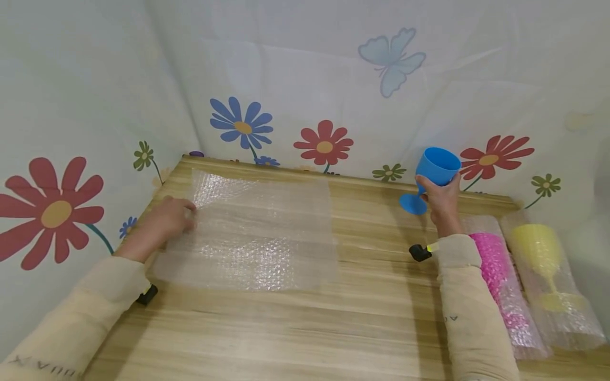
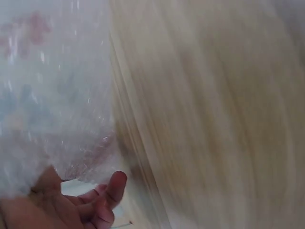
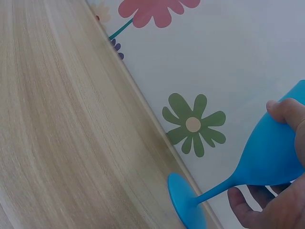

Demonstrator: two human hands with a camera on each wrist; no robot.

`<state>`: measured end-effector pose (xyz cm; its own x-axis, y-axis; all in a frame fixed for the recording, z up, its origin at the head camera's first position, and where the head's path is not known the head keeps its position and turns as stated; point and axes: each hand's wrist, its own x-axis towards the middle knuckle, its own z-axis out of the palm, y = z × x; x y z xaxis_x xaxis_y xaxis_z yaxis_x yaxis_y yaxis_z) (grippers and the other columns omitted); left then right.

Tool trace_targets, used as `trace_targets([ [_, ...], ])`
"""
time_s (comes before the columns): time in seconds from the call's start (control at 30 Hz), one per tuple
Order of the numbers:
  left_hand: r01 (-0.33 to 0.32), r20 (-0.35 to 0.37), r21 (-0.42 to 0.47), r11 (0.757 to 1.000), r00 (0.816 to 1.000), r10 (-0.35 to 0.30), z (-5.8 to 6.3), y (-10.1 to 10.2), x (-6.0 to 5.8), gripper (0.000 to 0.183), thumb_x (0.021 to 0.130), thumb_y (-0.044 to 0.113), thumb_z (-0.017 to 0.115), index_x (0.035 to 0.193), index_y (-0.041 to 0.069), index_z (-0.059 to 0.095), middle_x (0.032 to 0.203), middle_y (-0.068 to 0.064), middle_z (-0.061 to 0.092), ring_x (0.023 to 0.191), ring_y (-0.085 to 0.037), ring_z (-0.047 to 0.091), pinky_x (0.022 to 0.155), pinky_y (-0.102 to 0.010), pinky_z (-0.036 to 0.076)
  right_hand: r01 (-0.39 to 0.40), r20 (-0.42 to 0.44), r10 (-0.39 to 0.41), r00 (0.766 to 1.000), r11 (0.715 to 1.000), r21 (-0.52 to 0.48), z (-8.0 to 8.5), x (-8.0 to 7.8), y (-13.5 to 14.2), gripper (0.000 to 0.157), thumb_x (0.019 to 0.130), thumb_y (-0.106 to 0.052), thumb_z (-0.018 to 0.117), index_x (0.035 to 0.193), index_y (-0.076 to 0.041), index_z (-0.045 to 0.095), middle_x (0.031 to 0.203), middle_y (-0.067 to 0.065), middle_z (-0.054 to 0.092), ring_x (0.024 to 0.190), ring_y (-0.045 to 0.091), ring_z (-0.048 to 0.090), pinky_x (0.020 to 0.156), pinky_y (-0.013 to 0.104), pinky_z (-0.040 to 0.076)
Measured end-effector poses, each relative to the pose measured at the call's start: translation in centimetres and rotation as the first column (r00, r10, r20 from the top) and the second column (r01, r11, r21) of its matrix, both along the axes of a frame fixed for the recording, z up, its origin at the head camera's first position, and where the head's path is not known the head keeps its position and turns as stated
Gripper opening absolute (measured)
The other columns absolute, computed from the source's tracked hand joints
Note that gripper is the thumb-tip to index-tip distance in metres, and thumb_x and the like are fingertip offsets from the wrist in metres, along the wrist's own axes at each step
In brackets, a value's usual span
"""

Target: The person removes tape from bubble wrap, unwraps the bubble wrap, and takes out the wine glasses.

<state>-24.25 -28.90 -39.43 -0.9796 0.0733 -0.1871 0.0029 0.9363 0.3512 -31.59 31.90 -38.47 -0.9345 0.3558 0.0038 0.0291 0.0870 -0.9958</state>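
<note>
A blue plastic goblet [image 1: 440, 165] is in my right hand [image 1: 444, 203], above the far right part of the table. My fingers and thumb wrap around its bowl. In the right wrist view the goblet [image 3: 267, 152] tilts, its stem and round foot pointing down and left. A clear sheet of bubble wrap [image 1: 257, 238] lies spread on the table's left half. My left hand [image 1: 173, 217] holds the sheet at its left edge with curled fingers. The left wrist view has the bubble wrap [image 2: 62, 95] partly covering that hand [image 2: 76, 205].
On the right, next to my right forearm, lie a pink goblet [image 1: 493, 264] and a yellow goblet [image 1: 538, 248], both rolled in bubble wrap. The wooden table [image 1: 286, 333] meets a white flower-printed curtain [image 1: 305, 69] at its back and left.
</note>
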Motion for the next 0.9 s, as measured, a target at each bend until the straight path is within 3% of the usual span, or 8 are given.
trace_targets([
  [0.13,-0.024,-0.047,-0.006,1.0,0.999,0.024,-0.5,-0.6,-0.8,0.039,0.097,0.019,0.063,0.126,-0.007,0.061,0.127,-0.037,0.047,0.1,-0.046,0.051,0.079,-0.057,0.047,-0.003,0.008,0.003,1.0,1.0,0.007,-0.1,0.0,0.0,0.101,0.094,-0.031,0.077,0.164,-0.025,0.004,0.167,0.01,0.018,0.151,0.036,0.025,0.114,0.058,0.036],
  [0.27,-0.038,-0.109,-0.002,0.999,0.993,0.037,-1.0,-1.0,-1.6,0.029,0.095,0.016,0.063,0.11,-0.009,0.067,0.114,-0.031,0.055,0.104,-0.045,0.049,0.086,-0.059,0.045,-0.008,-0.002,0.008,1.0,1.0,0.002,-0.1,0.2,-0.1,0.1,0.094,-0.031,0.076,0.163,-0.026,0.004,0.167,0.01,0.018,0.151,0.036,0.024,0.115,0.058,0.035],
  [0.43,-0.056,-0.124,0.015,0.998,0.991,0.057,-1.3,-1.1,-2.1,0.027,0.097,0.011,0.062,0.102,-0.013,0.072,0.108,-0.03,0.058,0.105,-0.044,0.046,0.09,-0.058,0.044,-0.006,-0.009,0.006,1.0,1.0,0.005,-0.1,0.3,-0.2,0.1,0.094,-0.031,0.076,0.163,-0.026,0.004,0.168,0.009,0.018,0.152,0.036,0.023,0.115,0.059,0.033],
  [0.7,-0.065,-0.17,-0.03,0.997,0.984,0.059,-1.5,-1.2,-3.1,0.03,0.098,0.008,0.06,0.09,-0.02,0.069,0.105,-0.039,0.054,0.103,-0.048,0.046,0.095,-0.061,0.042,-0.009,-0.017,0.01,1.0,1.0,0.014,0.0,0.2,-0.1,0.1,0.095,-0.031,0.076,0.163,-0.027,0.004,0.168,0.009,0.018,0.152,0.036,0.023,0.115,0.059,0.033],
  [0.9,-0.087,-0.23,-0.061,0.994,0.971,0.071,-1.9,-1.3,-3.9,0.032,0.094,0.006,0.061,0.085,-0.024,0.061,0.102,-0.047,0.052,0.097,-0.058,0.053,0.088,-0.065,0.046,-0.005,-0.022,0.005,1.0,1.0,0.02,-0.3,0.0,0.0,0.1,0.095,-0.032,0.076,0.164,-0.027,0.004,0.167,0.009,0.019,0.152,0.036,0.024,0.116,0.06,0.032],
])
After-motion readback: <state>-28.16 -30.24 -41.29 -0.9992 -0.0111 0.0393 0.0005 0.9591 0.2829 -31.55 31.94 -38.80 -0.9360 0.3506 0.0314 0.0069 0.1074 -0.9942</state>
